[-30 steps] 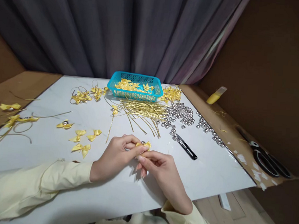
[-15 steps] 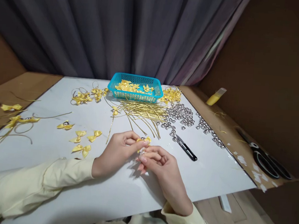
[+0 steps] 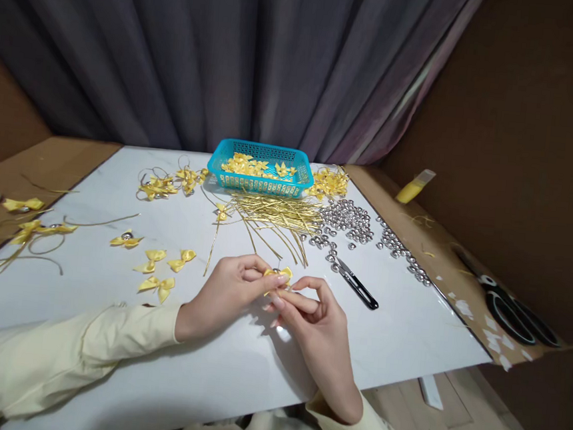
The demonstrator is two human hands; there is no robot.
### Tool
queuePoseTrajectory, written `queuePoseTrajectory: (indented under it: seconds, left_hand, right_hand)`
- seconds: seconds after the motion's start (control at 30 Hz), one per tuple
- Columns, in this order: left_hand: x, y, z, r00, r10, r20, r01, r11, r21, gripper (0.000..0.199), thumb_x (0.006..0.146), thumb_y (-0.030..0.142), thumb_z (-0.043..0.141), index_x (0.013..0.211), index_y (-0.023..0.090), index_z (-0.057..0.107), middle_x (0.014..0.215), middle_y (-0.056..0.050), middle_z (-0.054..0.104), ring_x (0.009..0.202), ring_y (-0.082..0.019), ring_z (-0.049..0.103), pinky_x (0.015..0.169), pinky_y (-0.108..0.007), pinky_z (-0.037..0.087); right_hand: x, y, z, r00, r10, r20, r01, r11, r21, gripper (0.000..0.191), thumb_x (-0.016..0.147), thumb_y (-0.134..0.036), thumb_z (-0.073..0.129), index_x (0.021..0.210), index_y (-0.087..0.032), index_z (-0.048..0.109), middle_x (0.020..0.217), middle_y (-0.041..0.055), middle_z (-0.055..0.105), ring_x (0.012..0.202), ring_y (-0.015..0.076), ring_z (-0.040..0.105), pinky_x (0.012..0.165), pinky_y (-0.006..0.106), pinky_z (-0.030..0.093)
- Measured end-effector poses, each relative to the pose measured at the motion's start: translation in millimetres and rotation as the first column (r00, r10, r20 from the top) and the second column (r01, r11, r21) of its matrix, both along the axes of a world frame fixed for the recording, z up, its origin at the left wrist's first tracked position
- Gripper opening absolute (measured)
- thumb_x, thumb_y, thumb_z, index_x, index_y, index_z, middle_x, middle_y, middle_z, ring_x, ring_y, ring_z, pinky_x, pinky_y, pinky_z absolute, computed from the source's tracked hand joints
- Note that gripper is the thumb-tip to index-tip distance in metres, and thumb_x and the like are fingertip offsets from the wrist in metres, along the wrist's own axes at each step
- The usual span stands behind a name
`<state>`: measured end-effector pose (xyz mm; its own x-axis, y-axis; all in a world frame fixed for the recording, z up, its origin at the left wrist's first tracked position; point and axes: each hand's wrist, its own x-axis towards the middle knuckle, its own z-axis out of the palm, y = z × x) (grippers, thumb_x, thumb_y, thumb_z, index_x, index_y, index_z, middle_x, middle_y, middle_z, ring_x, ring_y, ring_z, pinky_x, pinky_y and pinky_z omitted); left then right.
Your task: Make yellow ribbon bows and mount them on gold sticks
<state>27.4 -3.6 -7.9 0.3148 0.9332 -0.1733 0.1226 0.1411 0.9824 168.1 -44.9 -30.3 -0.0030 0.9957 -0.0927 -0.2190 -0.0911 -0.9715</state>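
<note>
Head view: a big dark grey-purple curtain [image 3: 220, 55] fills the back, hanging behind a white tabletop [image 3: 405, 346]. The person's in pale yellow sleeves [image 3: 69, 350], working near the front edge. Left hand [image 3: 229, 294] has a small yellow bow pinched between thumb and fingers, pretty snug. Right hand [image 3: 326, 332] is right up against it from the other side, index finger bent, thumb and fingertips down by the bow's lower edge; can't really tell if they're gripping anything, it's too small to make out.

Next biggest is the blue basket [image 3: 259, 186] with yellow bows inside, then black-handled scissors [image 3: 511, 315] over on the brown right side. Gold wires [image 3: 274, 210] lie in a messy heap in front of the basket, and black snips [image 3: 356, 285] sit a bit right of the hands. 3 plain bows [image 3: 158, 287] are lying left of the hands.

The pinched bow [image 3: 286, 272] itself is just above the table between the hands, with a silver bit on top. Tiniest stuff: loose silver beads [image 3: 349, 218], heaped right of the wires.
</note>
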Motion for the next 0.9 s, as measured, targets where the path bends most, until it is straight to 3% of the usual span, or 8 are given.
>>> queuePoseTrajectory:
  seconds: [0.13,0.27,0.33,0.4,0.47,0.57,0.7,0.9]
  left_hand:
    - [-2.3,0.1,0.3,0.994,-0.006,-0.108,0.024,0.986,0.164,0.023,0.079,0.036,0.063,0.071,0.015,0.061,0.065,-0.001,0.066,0.061,-0.013,0.06,0.056,-0.021,0.043]
    - [-5.7,0.6,1.0,0.964,0.026,-0.266,0.073,0.931,0.357,0.02,0.079,0.034,0.063,0.069,0.016,0.063,0.071,-0.002,0.065,0.065,-0.014,0.059,0.06,-0.023,0.044]
    - [-6.4,-1.2,0.3,0.941,-0.006,-0.34,0.156,0.896,0.415,0.019,0.08,0.032,0.062,0.07,0.016,0.064,0.071,-0.002,0.064,0.066,-0.014,0.058,0.061,-0.023,0.043]
    - [-6.7,-4.0,-2.0,0.914,-0.063,-0.401,0.262,0.846,0.464,0.019,0.083,0.03,0.058,0.07,0.017,0.063,0.069,-0.002,0.063,0.066,-0.014,0.056,0.06,-0.023,0.042]
    - [-6.9,-6.7,-5.3,0.889,-0.104,-0.445,0.352,0.777,0.522,0.02,0.085,0.026,0.054,0.069,0.017,0.061,0.065,-0.002,0.061,0.065,-0.015,0.053,0.059,-0.023,0.04]
    - [-7.0,-9.3,-9.4,0.866,-0.135,-0.481,0.429,0.697,0.575,0.018,0.084,0.019,0.049,0.067,0.017,0.056,0.059,-0.001,0.056,0.064,-0.015,0.049,0.057,-0.023,0.038]
    - [-6.0,-10.4,-9.2,0.868,-0.167,-0.468,0.427,0.733,0.529,0.012,0.082,0.018,0.051,0.073,0.018,0.059,0.062,0.001,0.058,0.063,-0.014,0.05,0.058,-0.023,0.038]
    - [-7.1,-10.3,-7.5,0.882,-0.177,-0.436,0.407,0.751,0.519,0.011,0.083,0.021,0.055,0.074,0.02,0.06,0.064,0.0,0.06,0.065,-0.015,0.051,0.06,-0.024,0.038]
  right_hand:
    - [5.2,-0.7,-1.0,0.998,0.024,0.053,-0.026,0.999,0.033,0.034,0.075,-0.037,0.071,0.085,-0.021,0.043,0.068,0.0018,0.07,0.054,0.0137,0.061,0.053,0.025,0.05]
    - [19.0,3.0,-0.5,0.936,-0.231,0.264,0.15,0.944,0.293,0.022,0.081,-0.035,0.065,0.083,-0.021,0.05,0.076,0.0031,0.065,0.067,0.0152,0.059,0.053,0.024,0.045]
    - [25.1,7.0,2.6,0.852,-0.297,0.43,0.062,0.875,0.481,0.017,0.083,-0.032,0.062,0.076,-0.02,0.052,0.072,0.002,0.058,0.068,0.0148,0.053,0.058,0.026,0.042]
    - [27.8,10.9,6.6,0.76,-0.268,0.592,-0.134,0.827,0.547,0.024,0.085,-0.031,0.059,0.066,-0.019,0.05,0.064,0.0003,0.051,0.064,0.0142,0.047,0.059,0.027,0.038]
    - [27.5,13.4,9.8,0.701,-0.194,0.686,-0.273,0.815,0.51,0.031,0.087,-0.031,0.055,0.06,-0.019,0.045,0.057,-0.0013,0.046,0.059,0.0131,0.042,0.055,0.026,0.033]
    - [25.4,13.8,12.0,0.697,-0.049,0.715,-0.354,0.844,0.403,0.037,0.09,-0.029,0.052,0.056,-0.019,0.04,0.054,-0.0026,0.042,0.055,0.0112,0.04,0.052,0.025,0.03]
    - [26.0,10.5,12.3,0.741,0.067,0.668,-0.369,0.872,0.322,0.037,0.09,-0.027,0.051,0.055,-0.018,0.043,0.055,-0.0024,0.044,0.053,0.0102,0.042,0.051,0.024,0.031]
    - [27.1,6.5,11.5,0.767,-0.014,0.641,-0.318,0.86,0.399,0.035,0.091,-0.023,0.049,0.057,-0.019,0.043,0.055,-0.0019,0.043,0.055,0.0109,0.04,0.053,0.025,0.031]
